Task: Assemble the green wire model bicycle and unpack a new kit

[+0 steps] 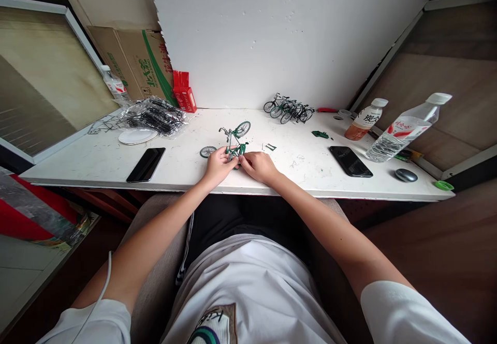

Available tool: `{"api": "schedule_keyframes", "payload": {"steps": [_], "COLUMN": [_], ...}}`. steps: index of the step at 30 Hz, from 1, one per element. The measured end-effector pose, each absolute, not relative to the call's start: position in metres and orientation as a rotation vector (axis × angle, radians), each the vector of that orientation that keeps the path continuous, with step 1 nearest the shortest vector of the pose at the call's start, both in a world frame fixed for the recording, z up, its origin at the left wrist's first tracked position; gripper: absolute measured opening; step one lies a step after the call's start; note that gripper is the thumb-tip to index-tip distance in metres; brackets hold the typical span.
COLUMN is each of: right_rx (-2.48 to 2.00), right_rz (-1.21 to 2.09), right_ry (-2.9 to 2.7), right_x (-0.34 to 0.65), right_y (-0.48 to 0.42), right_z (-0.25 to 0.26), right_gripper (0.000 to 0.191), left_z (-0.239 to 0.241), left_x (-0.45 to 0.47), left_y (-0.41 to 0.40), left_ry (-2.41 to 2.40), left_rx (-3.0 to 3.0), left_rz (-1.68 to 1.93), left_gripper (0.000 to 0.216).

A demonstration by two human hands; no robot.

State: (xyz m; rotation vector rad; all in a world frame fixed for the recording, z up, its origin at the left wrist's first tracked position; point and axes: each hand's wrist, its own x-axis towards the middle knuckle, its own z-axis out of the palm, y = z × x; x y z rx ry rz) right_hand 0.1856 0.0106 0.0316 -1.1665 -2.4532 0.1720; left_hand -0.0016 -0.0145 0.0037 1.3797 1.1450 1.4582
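Near the front edge of the white table, my left hand [219, 166] is closed on a small green model bicycle [233, 140]. The bicycle is tilted, with one spoked wheel [243, 129] at its upper right and grey handlebars at its upper left. My right hand [258, 166] is closed too, its thumb and finger pinching at the bicycle's green lower end; any small part between them is hidden. A loose spoked wheel [208, 151] lies just left of my left hand. Small green pieces [270, 147] lie beyond my right hand.
Finished-looking model bicycles [289, 109] stand at the back. Bagged black parts [159, 116] and a white disc [137, 136] lie left, near a phone [146, 165]. At right are another phone [350, 161], a tea bottle [366, 120], a water bottle [407, 129] and a mouse [406, 175].
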Motion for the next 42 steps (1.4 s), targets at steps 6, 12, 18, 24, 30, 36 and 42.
{"api": "schedule_keyframes", "payload": {"steps": [6, 12, 18, 24, 30, 36, 42], "right_rx": [-1.141, -1.162, -1.167, -1.163, -1.148, -1.158, -1.154], "right_rz": [0.165, 0.152, 0.137, 0.15, 0.174, 0.165, 0.167], "right_ry": [-2.453, -2.462, -2.462, -2.45, -2.445, -2.453, -2.465], "right_x": [0.1865, 0.1863, 0.1859, 0.1858, 0.1856, 0.1852, 0.1853], "right_y": [0.0096, 0.0123, 0.0147, 0.0149, 0.0131, 0.0126, 0.013], "right_z": [0.0321, 0.0293, 0.0265, 0.0263, 0.0279, 0.028, 0.0282], "right_gripper": [0.04, 0.037, 0.044, 0.047, 0.047, 0.046, 0.047], "left_z": [0.0033, -0.0019, -0.003, -0.0035, -0.0013, 0.0018, 0.0035], "left_x": [-0.0006, -0.0022, -0.0018, -0.0021, -0.0016, -0.0016, -0.0012], "left_y": [-0.0141, -0.0105, -0.0101, -0.01, -0.0114, -0.0131, -0.0138], "left_ry": [1.133, 1.123, 1.129, 1.125, 1.122, 1.147, 1.154], "left_rx": [1.377, 1.376, 1.342, 1.347, 1.353, 1.373, 1.376], "left_rz": [1.489, 1.513, 1.523, 1.516, 1.501, 1.479, 1.477], "left_gripper": [0.052, 0.055, 0.057, 0.055, 0.051, 0.052, 0.049]}}
